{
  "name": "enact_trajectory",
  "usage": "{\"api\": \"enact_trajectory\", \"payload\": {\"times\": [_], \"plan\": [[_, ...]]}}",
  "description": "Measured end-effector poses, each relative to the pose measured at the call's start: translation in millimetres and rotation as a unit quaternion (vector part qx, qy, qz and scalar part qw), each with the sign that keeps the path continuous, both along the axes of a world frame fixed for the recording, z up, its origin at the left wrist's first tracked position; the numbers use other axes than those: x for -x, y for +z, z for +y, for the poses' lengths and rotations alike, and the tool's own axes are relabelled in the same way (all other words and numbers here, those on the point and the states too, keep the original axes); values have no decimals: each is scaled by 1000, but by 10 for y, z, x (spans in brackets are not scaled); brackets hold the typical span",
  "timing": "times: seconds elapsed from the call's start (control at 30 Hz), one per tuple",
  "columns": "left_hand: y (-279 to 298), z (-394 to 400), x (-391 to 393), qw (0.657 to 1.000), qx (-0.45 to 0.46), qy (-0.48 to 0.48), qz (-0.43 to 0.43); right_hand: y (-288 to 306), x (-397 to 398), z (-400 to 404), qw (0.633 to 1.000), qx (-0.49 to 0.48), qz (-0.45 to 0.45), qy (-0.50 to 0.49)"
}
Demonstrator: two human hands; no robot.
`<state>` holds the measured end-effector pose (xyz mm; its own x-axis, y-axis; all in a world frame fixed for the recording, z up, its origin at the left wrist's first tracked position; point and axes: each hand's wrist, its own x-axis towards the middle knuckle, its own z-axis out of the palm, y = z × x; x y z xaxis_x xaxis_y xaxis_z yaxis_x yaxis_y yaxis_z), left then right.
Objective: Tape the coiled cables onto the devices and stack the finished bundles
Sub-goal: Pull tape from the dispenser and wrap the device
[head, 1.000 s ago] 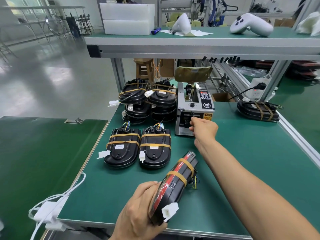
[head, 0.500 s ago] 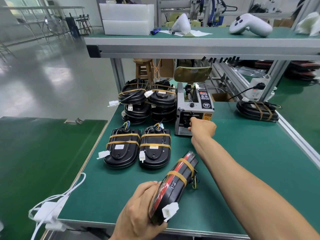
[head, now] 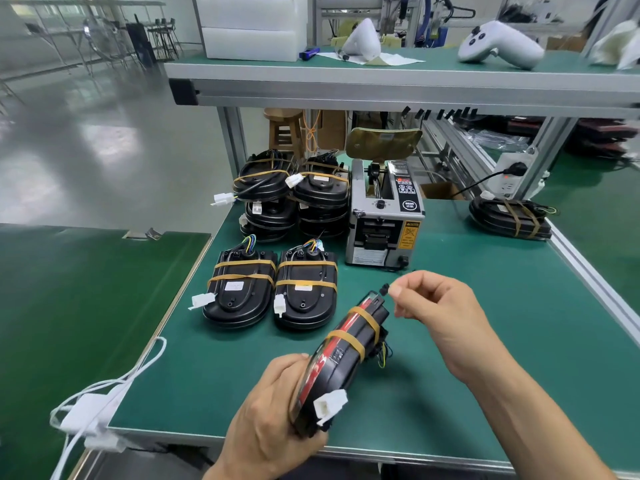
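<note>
Device [head: 346, 355], banded with 2 tape strips, tilts in my left hand [head: 273, 424], fingers curled round it, near the tape dispenser [head: 384, 220]; my right hand [head: 433, 306] pinches something I cannot make out.

White game controller [head: 498, 43] lies on upper shelf [head: 398, 77] ahead of me, white foam boxes [head: 252, 27] at its left end. Wooden stool [head: 284, 128] behind my bench. White power strip [head: 88, 415] with cord hangs off left table edge. Wall socket [head: 509, 174] holds black plug.
</note>
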<state>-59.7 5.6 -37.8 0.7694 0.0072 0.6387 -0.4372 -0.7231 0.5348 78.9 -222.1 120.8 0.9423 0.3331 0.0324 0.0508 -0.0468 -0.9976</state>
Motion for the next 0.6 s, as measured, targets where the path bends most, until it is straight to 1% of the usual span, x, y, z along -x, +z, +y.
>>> {"api": "enact_trajectory", "payload": {"times": [0.1,0.23,0.47,0.6], "plan": [[-12,24,4,1000,9,-9,7,-40,38,-42,998,54,-17,15],[1,19,4,1000,12,-14,0,-95,-14,-47,995,104,-11,-1],[0,17,8,1000,-10,-10,2,-161,-49,-17,994,103,9,-17],[20,16,7,1000,-5,-18,0,-206,-41,18,994,103,12,-29]]}}
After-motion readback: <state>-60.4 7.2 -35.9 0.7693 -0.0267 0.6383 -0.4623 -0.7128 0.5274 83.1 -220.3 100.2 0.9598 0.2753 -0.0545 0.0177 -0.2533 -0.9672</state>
